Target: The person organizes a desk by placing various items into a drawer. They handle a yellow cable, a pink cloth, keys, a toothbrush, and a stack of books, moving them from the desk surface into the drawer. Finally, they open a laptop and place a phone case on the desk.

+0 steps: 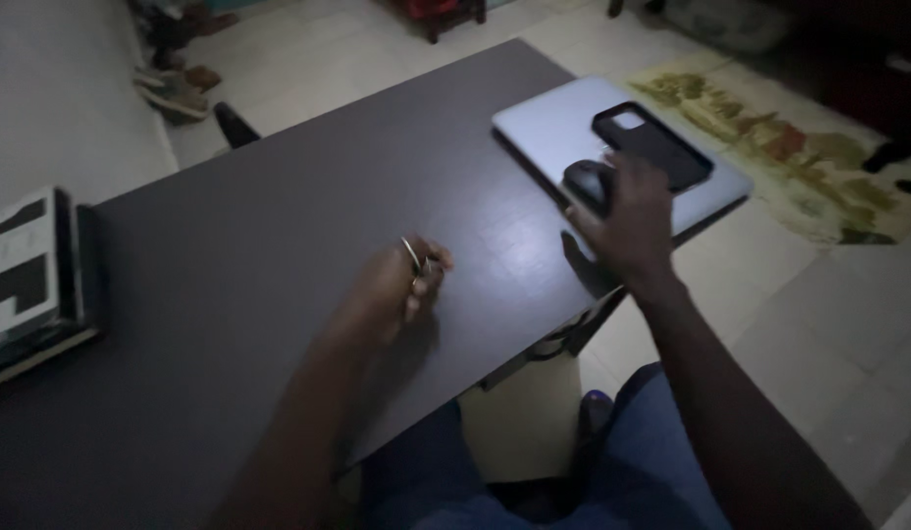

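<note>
The fingers (412, 287) of the left hand (396, 285) pinch a small metal ring (410, 253) at table (230, 245) centre. The right hand (627, 221), fingers spread, covers the mouse (586, 184) on the closed laptop (553, 128) at 2 o'clock. A careless push could slide the phone (651, 145) off.

Looks like a home room used as a desk spot, dim light. Evidence: dark laminate desk (279, 226) with a closed silver laptop (544, 123) at the far right corner, a black computer mouse (585, 182) and a phone in a black case (651, 145) lying on its lid. Pale tiled floor (818, 324), a patterned rug (799, 147) beside the desk, shoes or sandals (176, 88) piled along the white wall (53, 98). Domestic, not an office.
</note>
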